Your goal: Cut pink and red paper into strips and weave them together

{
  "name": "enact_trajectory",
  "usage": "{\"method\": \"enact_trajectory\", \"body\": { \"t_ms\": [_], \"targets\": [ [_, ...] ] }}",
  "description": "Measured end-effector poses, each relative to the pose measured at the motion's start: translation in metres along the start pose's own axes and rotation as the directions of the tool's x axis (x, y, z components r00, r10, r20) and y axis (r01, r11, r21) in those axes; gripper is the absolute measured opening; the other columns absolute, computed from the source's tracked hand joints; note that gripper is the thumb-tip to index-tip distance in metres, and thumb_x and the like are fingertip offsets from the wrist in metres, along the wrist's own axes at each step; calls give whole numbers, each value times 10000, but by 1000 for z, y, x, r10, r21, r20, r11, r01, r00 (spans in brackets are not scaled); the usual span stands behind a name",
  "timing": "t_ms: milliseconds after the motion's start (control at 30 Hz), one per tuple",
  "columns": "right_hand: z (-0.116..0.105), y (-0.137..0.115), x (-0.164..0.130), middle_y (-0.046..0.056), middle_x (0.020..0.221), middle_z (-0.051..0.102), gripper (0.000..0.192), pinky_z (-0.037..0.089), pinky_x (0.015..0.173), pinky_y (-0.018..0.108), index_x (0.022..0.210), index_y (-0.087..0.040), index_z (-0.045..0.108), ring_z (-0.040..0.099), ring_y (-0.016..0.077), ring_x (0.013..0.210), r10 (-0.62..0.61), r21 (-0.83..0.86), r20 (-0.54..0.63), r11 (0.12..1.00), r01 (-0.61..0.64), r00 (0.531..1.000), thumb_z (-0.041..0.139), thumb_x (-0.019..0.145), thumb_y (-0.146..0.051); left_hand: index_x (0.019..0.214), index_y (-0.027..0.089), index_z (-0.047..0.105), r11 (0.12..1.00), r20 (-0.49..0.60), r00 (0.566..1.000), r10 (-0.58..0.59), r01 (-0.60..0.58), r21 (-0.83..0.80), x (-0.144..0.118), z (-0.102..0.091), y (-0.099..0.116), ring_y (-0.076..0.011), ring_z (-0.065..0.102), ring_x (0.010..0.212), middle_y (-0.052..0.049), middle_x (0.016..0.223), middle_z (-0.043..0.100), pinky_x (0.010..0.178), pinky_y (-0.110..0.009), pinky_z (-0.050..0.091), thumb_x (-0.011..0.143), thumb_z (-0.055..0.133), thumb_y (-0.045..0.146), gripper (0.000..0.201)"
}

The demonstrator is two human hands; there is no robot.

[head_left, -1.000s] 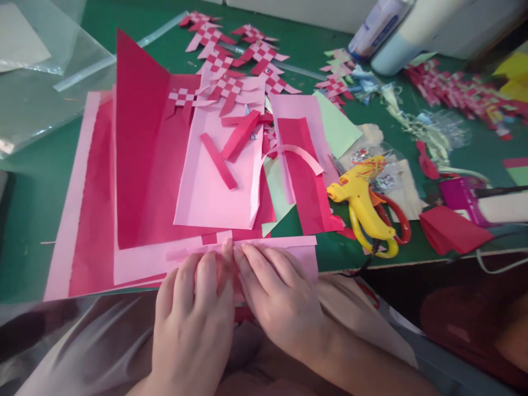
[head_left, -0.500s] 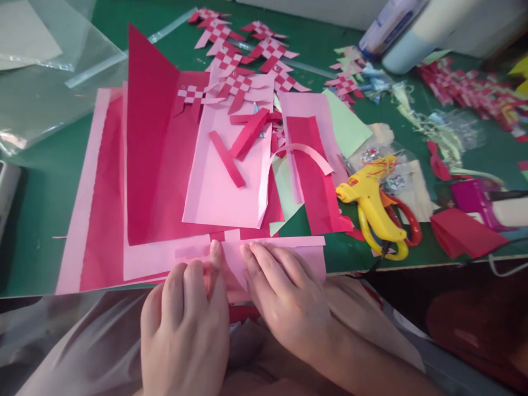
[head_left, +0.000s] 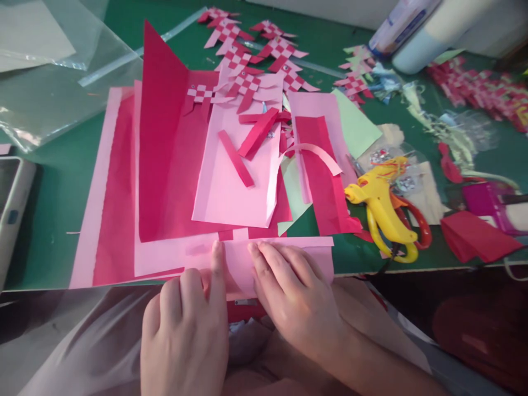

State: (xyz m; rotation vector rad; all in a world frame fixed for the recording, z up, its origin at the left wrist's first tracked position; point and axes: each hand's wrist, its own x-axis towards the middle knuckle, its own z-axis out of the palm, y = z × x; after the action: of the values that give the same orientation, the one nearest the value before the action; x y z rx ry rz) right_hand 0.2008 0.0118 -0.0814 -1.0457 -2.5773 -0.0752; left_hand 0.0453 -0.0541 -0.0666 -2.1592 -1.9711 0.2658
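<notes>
Both hands flat, pressing, not clasping anything. Left hand (head_left: 187,330) has its index finger stretched onto the light pink paper sheet (head_left: 235,261) at the near table edge, other fingers curled. Right hand (head_left: 295,302) lies just beside it, fingertips spread on the same sheet, w/ a gap of pink paper between the two hands. The sheet sits at the front of the green table mat (head_left: 49,220), partly overhanging toward the lap.

Behind it: a dark red paper sheet (head_left: 165,143) w/ its left flap standing up, loose red paper strips (head_left: 247,146) on another pink piece. Right of that, yellow-handled scissors (head_left: 383,212). Far back, red-and-pink woven paper pieces (head_left: 256,60). Clear plastic sleeve (head_left: 45,71) at top left.
</notes>
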Motion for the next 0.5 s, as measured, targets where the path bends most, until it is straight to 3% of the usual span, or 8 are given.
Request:
{"method": "enact_trajectory", "body": {
  "t_ms": [500],
  "targets": [
    [-2,1,0,92,1081,689,298,505,850,364,1133,-50,661,576,216,919,-11,-23,23,1000,12,1000,582,861,-141,1459,88,284,998,58,997,-41,38,43,-4,-5,-13,-226,437,677,-49,732,466,624,-347,364,809,457,146,675]
  ]
}}
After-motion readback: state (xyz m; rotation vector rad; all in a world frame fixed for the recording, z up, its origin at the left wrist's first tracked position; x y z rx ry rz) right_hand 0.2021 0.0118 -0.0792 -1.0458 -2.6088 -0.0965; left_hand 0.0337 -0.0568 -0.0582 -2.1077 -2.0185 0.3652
